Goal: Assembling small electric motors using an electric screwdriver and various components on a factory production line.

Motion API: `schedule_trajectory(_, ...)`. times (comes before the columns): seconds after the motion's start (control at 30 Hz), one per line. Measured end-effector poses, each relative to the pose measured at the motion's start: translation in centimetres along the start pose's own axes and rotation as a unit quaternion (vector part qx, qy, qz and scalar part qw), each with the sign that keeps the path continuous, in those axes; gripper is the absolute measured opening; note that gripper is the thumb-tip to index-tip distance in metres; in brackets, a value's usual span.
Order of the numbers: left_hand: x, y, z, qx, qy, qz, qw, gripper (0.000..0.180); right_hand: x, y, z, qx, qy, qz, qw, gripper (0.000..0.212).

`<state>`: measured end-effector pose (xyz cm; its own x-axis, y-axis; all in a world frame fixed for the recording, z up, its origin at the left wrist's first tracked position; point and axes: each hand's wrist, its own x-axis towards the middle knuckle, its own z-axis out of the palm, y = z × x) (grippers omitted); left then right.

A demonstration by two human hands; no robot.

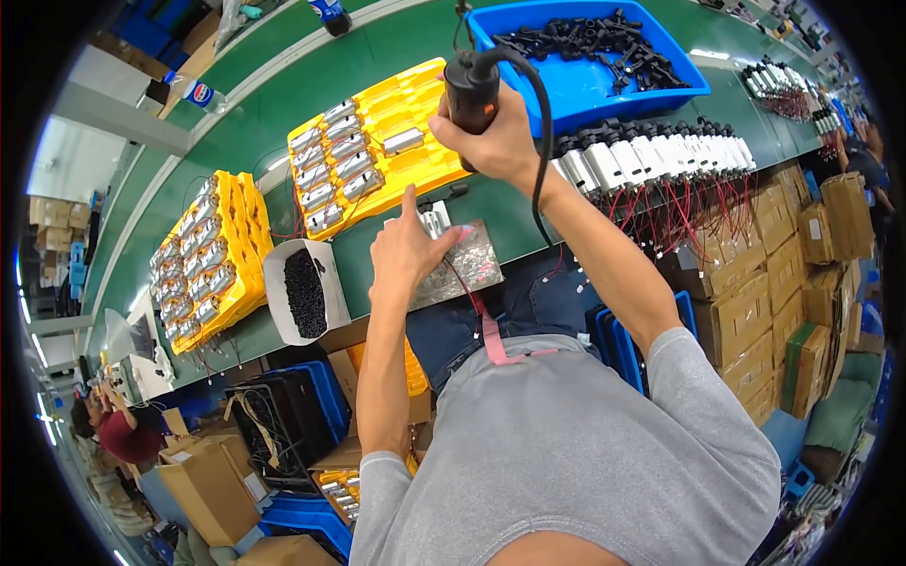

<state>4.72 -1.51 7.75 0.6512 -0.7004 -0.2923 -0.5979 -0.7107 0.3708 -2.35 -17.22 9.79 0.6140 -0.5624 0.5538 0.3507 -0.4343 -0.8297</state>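
Note:
My right hand [502,141] is wrapped round a black electric screwdriver [469,92] held upright above the bench; its lower end is mostly hidden. My left hand [401,247] has its thumb and index finger round a small silver-white motor [434,219] near the bench's front edge. A black plastic part [456,191] shows at the motor's far end, and a red wire trails from it. Under the left hand's thumb side lies a shiny metal-looking plate [483,262]. Just beyond, a yellow molded tray [425,87] holds rows of silver motors [354,162].
At the far right sits a blue bin [574,111] of black plastic parts. Several white motors [642,158] with red wires line the front edge. To the left are stacked yellow trays [247,274] and a white box of small black pieces [330,307]. The screwdriver's cord [545,123] hangs beside my right wrist.

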Motion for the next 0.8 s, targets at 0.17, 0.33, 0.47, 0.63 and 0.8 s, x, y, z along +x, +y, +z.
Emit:
schedule_trajectory(0.17,1.9,-2.9,2.8,-0.070,0.018,0.087,0.994,0.072,-0.1,-1.0,-2.1,0.089,0.042,0.009,0.995,0.045)
schedule_trajectory(0.33,0.8,-3.9,2.9,-0.173,0.048,0.077,0.981,0.066,-6.4,-3.7,-3.8,0.000,0.310,-0.077,0.947,0.032)
schedule_trajectory(0.47,-0.7,-3.3,1.9,-0.212,0.049,0.041,0.975,0.063,-12.0,-4.2,-1.5,-0.207,0.092,-0.161,0.961,0.023)
schedule_trajectory(0.63,-5.7,0.5,-1.9,-0.325,0.031,0.045,0.944,0.061,-15.7,-5.8,-0.2,-0.100,-0.027,0.091,0.990,0.049)
schedule_trajectory(0.8,-11.1,5.4,-1.5,-0.482,0.032,0.166,0.860,0.069,-16.1,-13.4,-3.8,0.001,-0.062,0.146,0.987,0.068)
